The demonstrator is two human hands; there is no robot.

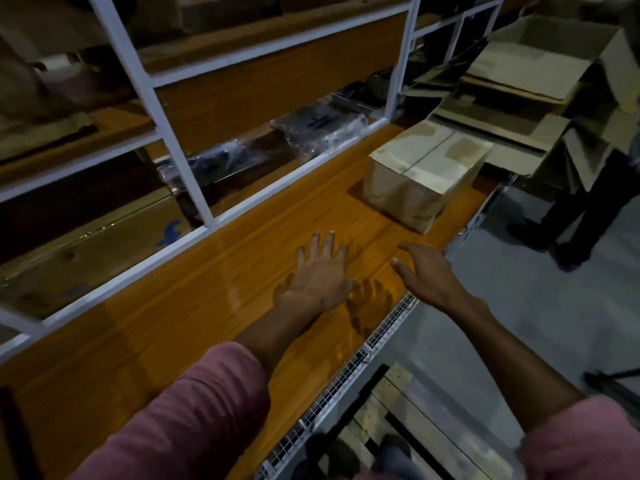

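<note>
On the orange wooden bench (214,306), both hands (320,271) spread open.

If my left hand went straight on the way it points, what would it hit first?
Bare tabletop lies ahead of the left hand, then probably the near end of the cardboard box; depth is unclear.

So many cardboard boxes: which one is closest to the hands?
The closed box on the bench, just beyond the left hand and right hand; the open boxes stand farther back, the logo box in the rack.
</note>
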